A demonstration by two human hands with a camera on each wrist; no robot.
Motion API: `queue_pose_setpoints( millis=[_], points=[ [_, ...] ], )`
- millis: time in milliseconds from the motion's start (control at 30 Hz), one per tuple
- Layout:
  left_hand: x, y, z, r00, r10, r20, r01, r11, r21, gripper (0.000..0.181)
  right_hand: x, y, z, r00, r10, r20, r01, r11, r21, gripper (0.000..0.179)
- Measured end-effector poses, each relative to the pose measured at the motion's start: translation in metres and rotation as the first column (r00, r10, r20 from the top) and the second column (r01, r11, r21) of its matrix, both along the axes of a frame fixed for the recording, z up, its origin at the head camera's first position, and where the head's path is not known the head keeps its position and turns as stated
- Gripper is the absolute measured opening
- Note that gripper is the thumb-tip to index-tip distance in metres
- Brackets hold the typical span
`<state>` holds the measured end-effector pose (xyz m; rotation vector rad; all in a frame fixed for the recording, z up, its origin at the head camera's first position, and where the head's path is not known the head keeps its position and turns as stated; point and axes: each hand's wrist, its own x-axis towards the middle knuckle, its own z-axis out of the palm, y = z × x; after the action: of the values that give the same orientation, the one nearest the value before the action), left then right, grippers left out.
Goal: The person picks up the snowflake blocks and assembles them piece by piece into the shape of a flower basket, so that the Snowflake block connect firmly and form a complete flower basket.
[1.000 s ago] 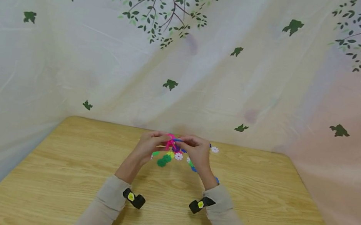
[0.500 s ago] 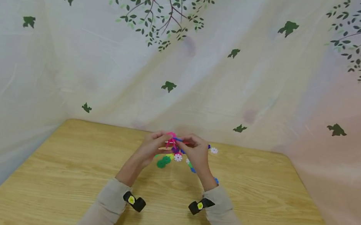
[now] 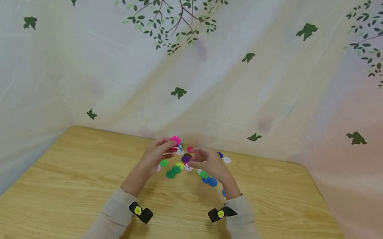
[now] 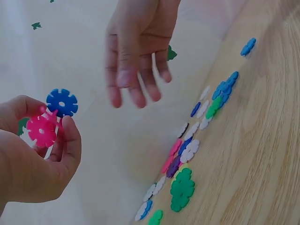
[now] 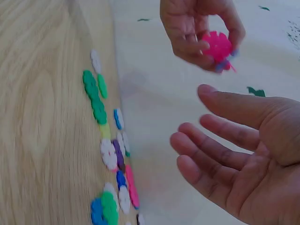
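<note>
My left hand [image 4: 42, 154] pinches a small cluster of notched plastic discs above the far part of the table. In the left wrist view a pink snowflake disc [image 4: 41, 131] faces the camera, and a blue snowflake disc [image 4: 62, 102] stands out above the fingertips, joined to the cluster. Fingers hide part of the pink pieces. My right hand [image 3: 209, 162] hovers a short way to the right, over the loose discs; in the right wrist view its fingers [image 5: 206, 147] are spread and nothing lies between them. Close below it in the head view is a purple disc [image 3: 186, 158].
Loose snowflake discs lie in a band on the wooden table [image 3: 91, 195]: green discs [image 3: 173, 171], blue discs [image 3: 210, 181], a white disc [image 3: 226, 160] and several others. A pale curtain [image 3: 137, 86] with printed leaves hangs behind the table's far edge.
The right hand has let go of the blue disc and drawn away right, its fingers opening. The left hand keeps the pink cluster, now with the blue disc on it, and has shifted slightly left.
</note>
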<state>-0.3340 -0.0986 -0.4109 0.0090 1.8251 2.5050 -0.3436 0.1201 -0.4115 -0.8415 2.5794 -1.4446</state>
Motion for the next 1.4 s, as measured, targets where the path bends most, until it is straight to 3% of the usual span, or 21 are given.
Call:
queue_pose_setpoints(
  millis=[200,367,567,800,1000,1167,1300,1400],
  points=[
    [0.000,-0.004,0.002,1.000,0.008,-0.016,-0.007,1.000,0.009,0.012,-0.004,0.018,-0.010,0.998,-0.019,0.064,0.007,0.985,0.172,0.027],
    [0.000,-0.003,0.002,1.000,0.004,-0.016,-0.004,0.999,-0.046,0.013,-0.009,0.029,-0.029,0.998,-0.058,0.025,0.048,0.959,0.280,0.026],
    [0.002,-0.001,0.003,0.997,-0.074,0.014,0.075,0.996,-0.044,0.012,-0.013,0.035,-0.039,0.996,-0.092,-0.008,0.089,0.939,0.332,0.025],
    [0.004,-0.001,0.003,0.993,-0.116,0.012,0.116,0.990,-0.073,0.015,-0.014,0.035,-0.042,0.994,-0.111,-0.002,0.106,0.943,0.316,0.013],
    [0.005,-0.003,0.003,0.993,-0.117,-0.007,0.116,0.989,-0.096,0.014,-0.019,0.036,-0.046,0.988,-0.153,0.033,0.137,0.948,0.288,0.021],
    [0.005,-0.004,0.003,0.994,-0.111,-0.022,0.108,0.990,-0.094,0.012,-0.022,0.036,-0.045,0.992,-0.119,0.035,0.105,0.958,0.267,0.015],
    [0.006,-0.005,0.003,0.995,-0.099,-0.028,0.095,0.990,-0.106,0.013,-0.019,0.034,-0.037,0.996,-0.083,0.022,0.077,0.977,0.197,0.005],
    [0.006,-0.005,0.003,0.996,-0.088,-0.034,0.083,0.989,-0.119,0.016,-0.016,0.028,-0.029,0.996,-0.083,-0.033,0.086,0.990,0.111,0.009]
  ],
)
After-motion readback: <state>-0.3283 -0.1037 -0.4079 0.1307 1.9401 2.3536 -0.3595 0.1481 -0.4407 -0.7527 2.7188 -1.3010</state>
